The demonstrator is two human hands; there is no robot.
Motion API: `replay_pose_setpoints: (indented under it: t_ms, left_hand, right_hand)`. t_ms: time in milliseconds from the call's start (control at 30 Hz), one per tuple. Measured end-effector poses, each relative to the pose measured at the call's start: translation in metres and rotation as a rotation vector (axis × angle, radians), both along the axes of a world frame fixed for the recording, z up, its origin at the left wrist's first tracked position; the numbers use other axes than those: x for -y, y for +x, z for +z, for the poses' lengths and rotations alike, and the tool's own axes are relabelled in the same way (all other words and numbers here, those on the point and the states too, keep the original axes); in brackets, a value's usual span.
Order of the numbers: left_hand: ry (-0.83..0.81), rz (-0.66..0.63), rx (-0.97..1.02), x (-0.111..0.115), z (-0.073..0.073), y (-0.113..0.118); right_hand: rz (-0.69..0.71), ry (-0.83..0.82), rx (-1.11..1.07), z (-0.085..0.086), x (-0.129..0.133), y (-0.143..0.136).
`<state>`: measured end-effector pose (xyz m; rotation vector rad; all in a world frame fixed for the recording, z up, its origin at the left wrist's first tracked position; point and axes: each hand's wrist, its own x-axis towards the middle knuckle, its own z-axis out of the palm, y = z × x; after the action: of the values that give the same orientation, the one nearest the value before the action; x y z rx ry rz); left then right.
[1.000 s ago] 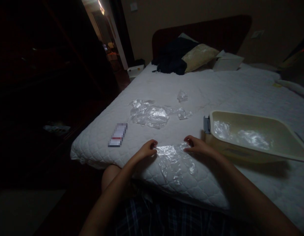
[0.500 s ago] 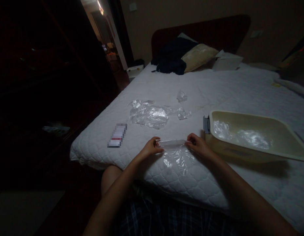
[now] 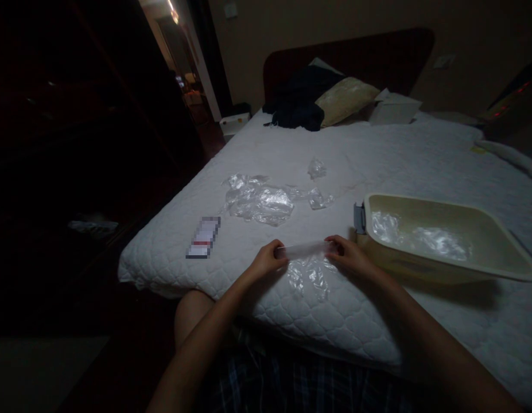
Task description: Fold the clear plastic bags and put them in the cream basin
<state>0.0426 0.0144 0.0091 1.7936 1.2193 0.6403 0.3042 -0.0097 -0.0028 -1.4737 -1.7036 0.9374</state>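
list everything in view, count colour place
Bed: 1, white, centre
Held plastic: 1, clear, over bed's near edge
Loose plastic: at least 2, clear, mid-bed
Tub: 1, cream, on bed, right
Tub plastic: count unclear, clear, inside
Phone-like item: 1, pale, bed's left
Headboard: 1, red-brown, bed's far end
Cushion: 1, yellowish, by headboard
Cloth: 1 heap, dark, left of cushion
Box: 1, white, right of cushion
Case: 1, white, bed's far left
Wall plates: 2, pale, flanking headboard
Doorway: 1, lit, upper left
Unclear item: 1, pale, left of bed
Lights: several, red, far right
Plaid clothing: 1, dark, lap
Knee: 1, bottom left
Left hand: 1, holding plastic's left end
Right hand: 1, holding plastic's right end
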Motion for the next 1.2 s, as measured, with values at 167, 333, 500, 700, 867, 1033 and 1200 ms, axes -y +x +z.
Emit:
replay_pose_setpoints:
  t_ms: [167,333,500,700,867,1033,1200]
  left_hand:
    - [0.044,-0.008,-0.042,0.009,0.001,0.004]
    - [0.259,0.009,-0.108,0.015,0.001,0.007]
    - [0.454,-0.193,-0.139,0.018,0.004,-0.002]
    - [0.650,-0.435,-0.303,0.026,-0.001,-0.016]
    - [0.568,-0.511,-0.310,0.035,0.002,-0.021]
    - [0.304,-0.249,-0.277,0.042,0.009,-0.019]
    - [0.534,-0.366,-0.423,0.043,0.012,-0.012]
  right_hand:
    - [-0.022,0.025,0.038,0.000,0.001,-0.002]
    - [-0.009,0.043,0.065,-0.001,0.004,0.000]
    - [0.070,0.100,0.101,0.001,0.010,0.008]
    - [0.173,0.204,0.262,0.017,0.027,0.011]
    - [0.209,0.217,0.385,0.021,0.043,0.010]
    - [0.123,0.250,0.446,0.029,0.043,0.006]
    - [0.153,0.117,0.432,0.050,0.036,-0.034]
